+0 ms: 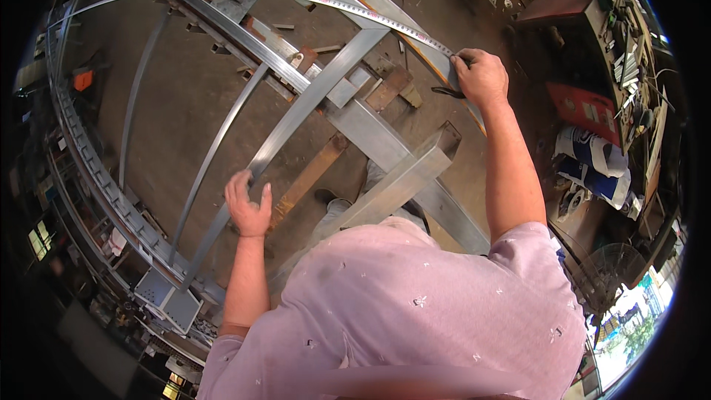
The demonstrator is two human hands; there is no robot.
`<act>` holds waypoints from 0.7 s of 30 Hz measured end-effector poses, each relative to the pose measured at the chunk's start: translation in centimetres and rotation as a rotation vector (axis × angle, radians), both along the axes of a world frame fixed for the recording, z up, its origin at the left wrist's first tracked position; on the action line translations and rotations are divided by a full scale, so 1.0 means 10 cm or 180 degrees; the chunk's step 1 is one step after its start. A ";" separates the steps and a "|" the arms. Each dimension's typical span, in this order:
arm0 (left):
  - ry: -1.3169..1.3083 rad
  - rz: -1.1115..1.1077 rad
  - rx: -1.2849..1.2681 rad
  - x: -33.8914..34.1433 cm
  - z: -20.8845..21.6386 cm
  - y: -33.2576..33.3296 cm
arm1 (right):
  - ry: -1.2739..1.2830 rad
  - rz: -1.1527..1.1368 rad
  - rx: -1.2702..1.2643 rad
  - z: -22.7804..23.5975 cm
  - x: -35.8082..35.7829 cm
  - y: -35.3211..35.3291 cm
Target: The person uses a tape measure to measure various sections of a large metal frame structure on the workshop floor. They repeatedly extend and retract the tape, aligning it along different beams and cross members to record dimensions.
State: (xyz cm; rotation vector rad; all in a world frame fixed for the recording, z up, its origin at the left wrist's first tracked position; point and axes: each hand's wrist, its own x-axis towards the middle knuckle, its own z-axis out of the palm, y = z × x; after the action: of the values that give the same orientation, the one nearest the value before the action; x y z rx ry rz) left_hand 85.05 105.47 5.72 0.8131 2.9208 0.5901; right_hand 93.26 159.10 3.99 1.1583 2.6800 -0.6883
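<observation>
My right hand (485,78) is closed around the near end of a tape measure, at the right edge of the metal frame. The tape's pale blade (370,15) stretches away in a long curve to the far left, above the frame. The tape's case is hidden in my fist, and a dark strap (447,92) hangs beside it. My left hand (249,206) has its fingers and thumb apart, over a grey steel bar (307,92) that runs diagonally; whether it touches the bar I cannot tell. A square steel tube (400,184) juts out between my arms.
Long rails (255,46) and thin crossbars (222,137) lie ahead and left. A rusty brown bar (311,174) sits under the frame. On the right stand a red box (581,110), white-and-blue sacks (596,163), a fan (609,270) and scrap strips. An orange object (83,80) lies far left.
</observation>
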 end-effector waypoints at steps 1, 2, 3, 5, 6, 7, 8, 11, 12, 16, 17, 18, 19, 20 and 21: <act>0.0153 -0.0094 0.0011 -0.15 -0.01 0.14 | -0.0012 0.0016 0.0025 -0.01 0.01 0.00; 0.0129 -0.0136 -0.0077 -0.26 -0.04 0.25 | 0.0039 0.0051 0.0065 -0.04 0.02 0.01; 0.0106 -0.0180 -0.0164 -0.36 -0.08 0.33 | 0.0090 0.0085 0.0105 -0.07 0.03 0.01; 0.0010 -0.0228 -0.0344 -0.50 -0.22 0.45 | 0.0166 0.0130 0.0171 -0.10 0.04 0.01; -0.0062 -0.0229 -0.0438 -0.55 -0.31 0.49 | 0.0190 0.0142 0.0196 -0.10 0.03 0.00; -0.0136 -0.0227 -0.0534 -0.58 -0.37 0.52 | 0.0212 0.0158 0.0220 -0.09 0.03 -0.01; -0.0185 -0.0253 -0.0589 -0.61 -0.41 0.53 | 0.0252 0.0158 0.0242 -0.09 0.04 -0.01; -0.0306 -0.0308 -0.0696 -0.64 -0.46 0.51 | 0.0365 0.0172 0.0299 -0.07 0.05 -0.03; -0.0324 -0.0317 -0.0692 -0.65 -0.45 0.53 | 0.0403 0.0179 0.0312 -0.07 0.05 -0.04; -0.0391 -0.0322 -0.0655 -0.66 -0.48 0.51 | 0.0608 0.0216 0.0339 -0.09 0.08 -0.06; -0.0412 -0.0335 -0.0634 -0.67 -0.48 0.52 | 0.0606 0.0228 0.0338 -0.09 0.09 -0.07; -0.0434 -0.0346 -0.0613 -0.68 -0.47 0.53 | 0.0604 0.0242 0.0336 -0.09 0.09 -0.07; -0.0455 -0.0356 -0.0592 -0.68 -0.46 0.55 | 0.0602 0.0256 0.0334 -0.08 0.08 -0.07; -0.0464 -0.0368 -0.0581 -0.69 -0.46 0.55 | 0.0623 0.0251 0.0311 -0.07 0.08 -0.07; -0.0472 -0.0378 -0.0569 -0.69 -0.46 0.55 | 0.0644 0.0246 0.0287 -0.06 0.07 -0.07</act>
State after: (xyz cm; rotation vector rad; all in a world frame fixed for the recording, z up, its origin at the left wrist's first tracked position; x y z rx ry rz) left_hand 78.16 110.96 1.15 0.8726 2.7204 0.3572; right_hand 93.94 158.38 3.35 1.0499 2.9346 -0.7145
